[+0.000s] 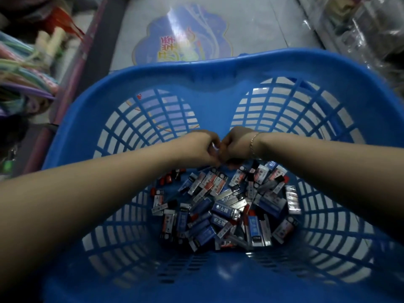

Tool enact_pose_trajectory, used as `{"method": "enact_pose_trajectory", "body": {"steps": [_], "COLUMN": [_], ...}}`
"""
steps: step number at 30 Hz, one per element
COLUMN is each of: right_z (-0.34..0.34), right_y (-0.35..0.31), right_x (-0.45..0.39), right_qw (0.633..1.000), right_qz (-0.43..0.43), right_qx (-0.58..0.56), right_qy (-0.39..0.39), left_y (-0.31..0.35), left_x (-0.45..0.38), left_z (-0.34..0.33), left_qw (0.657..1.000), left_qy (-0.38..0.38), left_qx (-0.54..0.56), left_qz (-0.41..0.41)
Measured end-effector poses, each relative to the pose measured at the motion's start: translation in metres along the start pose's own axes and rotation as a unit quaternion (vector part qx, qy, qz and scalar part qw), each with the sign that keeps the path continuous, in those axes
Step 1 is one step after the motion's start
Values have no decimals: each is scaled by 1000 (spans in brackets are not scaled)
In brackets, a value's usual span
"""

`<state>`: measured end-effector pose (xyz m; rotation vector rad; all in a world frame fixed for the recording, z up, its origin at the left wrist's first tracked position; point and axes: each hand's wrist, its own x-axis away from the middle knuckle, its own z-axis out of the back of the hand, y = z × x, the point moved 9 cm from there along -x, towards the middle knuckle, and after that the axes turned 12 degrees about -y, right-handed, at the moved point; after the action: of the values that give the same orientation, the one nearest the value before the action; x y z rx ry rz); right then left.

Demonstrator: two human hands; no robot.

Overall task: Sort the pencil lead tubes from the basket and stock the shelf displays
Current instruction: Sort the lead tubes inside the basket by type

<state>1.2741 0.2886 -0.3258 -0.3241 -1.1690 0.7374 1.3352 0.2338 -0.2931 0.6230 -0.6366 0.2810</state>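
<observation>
From the head camera, a blue basket (209, 68) with lattice walls is filling most of the view, its rim curving across the top and running out of frame at the bottom. Two bare forearms are reaching in over the near side, leaving open room along the far wall and at both side walls.

The left hand (200, 147) and the right hand (235, 145) are meeting, knuckles touching, above the far edge of the heap. Both are showing curled fingers bunched together; something small and pale is showing between them, but whether either hand is pinching it, I cannot tell. A thin bracelet (253, 145) is circling the right wrist.

The pencil lead tubes (223, 206) are lying loose in one pile on the basket floor: blue ones, white-and-red ones, a few red and black. There are far too many, overlapping, to count exactly; several dozen at least.

Beyond the rim, a pale tiled floor (262, 29) is carrying one blue sticker (183, 36) with red lettering. Pastel hoops (24, 68) are crowding the left, and clear-wrapped goods (360, 25) the right.
</observation>
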Motion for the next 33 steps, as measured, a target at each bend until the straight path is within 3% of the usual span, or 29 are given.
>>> {"method": "enact_pose_trajectory", "body": {"steps": [3,5,7,10,13,16,19,25,28,33], "right_z": [4,9,2,-8,-10,-20,-18,25,47,41], "right_y": [-10,-21,-30,-22,-15,-10,-4,-2,4,14], "right_x": [-10,-12,-12,-17,-17,-19,-19,-3,14,20], "right_qw": [997,985,929,875,876,885,922,958,931,822], "right_qz": [33,41,33,13,-3,9,0,-47,-70,-118], "right_qx": [-34,127,341,462,457,442,364,264,348,555], "right_qy": [60,113,139,146,157,144,130,98,82,47], "left_y": [-26,-46,-63,-68,-40,-25,-29,-32,-31,-28], "left_x": [-2,-3,0,0,-13,-26,-34,-40,-40,-39], "left_z": [6,4,4,5,4,-11,-20,-14,-18,-11], "left_qw": [996,987,965,932,945,958,963,961,959,971], "left_qy": [-7,-33,-37,-36,14,14,29,64,64,95], "left_qx": [-41,-86,-174,-267,-296,-285,-265,-262,-273,-215], "left_qz": [81,132,192,243,136,38,42,56,48,36]}}
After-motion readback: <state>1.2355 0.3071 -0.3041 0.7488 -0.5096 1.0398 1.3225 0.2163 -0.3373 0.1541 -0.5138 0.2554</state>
